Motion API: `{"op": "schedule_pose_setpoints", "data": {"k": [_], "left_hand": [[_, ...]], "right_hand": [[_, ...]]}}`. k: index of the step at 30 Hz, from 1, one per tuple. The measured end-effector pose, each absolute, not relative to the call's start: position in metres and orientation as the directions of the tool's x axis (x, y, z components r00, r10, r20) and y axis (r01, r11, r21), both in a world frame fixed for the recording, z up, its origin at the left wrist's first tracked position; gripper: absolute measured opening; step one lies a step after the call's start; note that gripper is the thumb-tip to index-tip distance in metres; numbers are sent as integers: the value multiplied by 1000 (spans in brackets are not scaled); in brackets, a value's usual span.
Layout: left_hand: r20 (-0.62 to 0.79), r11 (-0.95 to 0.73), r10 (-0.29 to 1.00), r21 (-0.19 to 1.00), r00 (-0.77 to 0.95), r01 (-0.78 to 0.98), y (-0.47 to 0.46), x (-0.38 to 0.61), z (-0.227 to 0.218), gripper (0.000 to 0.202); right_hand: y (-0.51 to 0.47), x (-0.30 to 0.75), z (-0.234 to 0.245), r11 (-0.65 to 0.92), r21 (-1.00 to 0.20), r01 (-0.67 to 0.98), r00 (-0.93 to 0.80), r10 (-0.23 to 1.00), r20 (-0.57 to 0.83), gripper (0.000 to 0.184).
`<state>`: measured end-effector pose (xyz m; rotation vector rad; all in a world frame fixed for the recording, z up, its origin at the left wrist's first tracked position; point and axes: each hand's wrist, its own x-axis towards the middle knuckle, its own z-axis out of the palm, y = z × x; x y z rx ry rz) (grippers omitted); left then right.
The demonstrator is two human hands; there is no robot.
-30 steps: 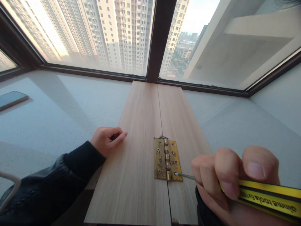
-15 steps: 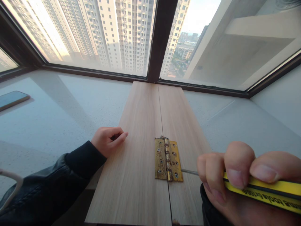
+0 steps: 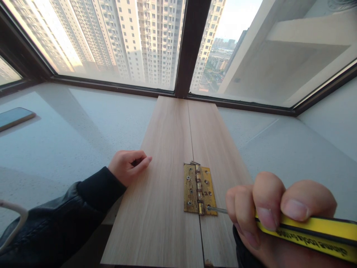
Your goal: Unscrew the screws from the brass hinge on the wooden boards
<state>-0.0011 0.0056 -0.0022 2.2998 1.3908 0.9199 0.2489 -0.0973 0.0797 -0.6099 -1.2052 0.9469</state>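
Observation:
My right hand point(image 3: 279, 212) is wrapped round the yellow and black handle of a screwdriver point(image 3: 315, 236). Its thin metal shaft points left, and the tip meets the lowest right hole of a worn brass hinge point(image 3: 193, 190), where a screw head seems to sit. The hinge lies flat and unfolded across the seam between two pale wooden boards, the left board point(image 3: 156, 193) and the right board point(image 3: 214, 141). Several screws show in its left leaf. Loosely curled, my left hand point(image 3: 129, 165) rests on the left board's outer edge with nothing visible in it.
A few small screws point(image 3: 195, 162) lie at the hinge's far end. The boards rest on a white speckled sill point(image 3: 92, 119) and reach the dark window frame point(image 3: 182, 56). A phone point(image 3: 16, 116) lies far left. A pale cable point(image 3: 15, 219) crosses near my left sleeve.
My right hand has moved slightly left and the screwdriver tip has gone from the hinge's right edge onto its lowest right hole. My left hand, hinge and boards have stayed put.

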Motion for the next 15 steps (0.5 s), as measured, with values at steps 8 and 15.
{"op": "schedule_pose_setpoints", "data": {"k": [8,15], "left_hand": [[352,-474,878,555,323,683,6,-2,-3,37],[340,-464,884,569,320,678,6,-2,-3,37]], "right_hand": [[-97,251,81,510,-817,-269,54,855,516,17],[-97,247,82,537,-802,-260,86,841,535,17]]}}
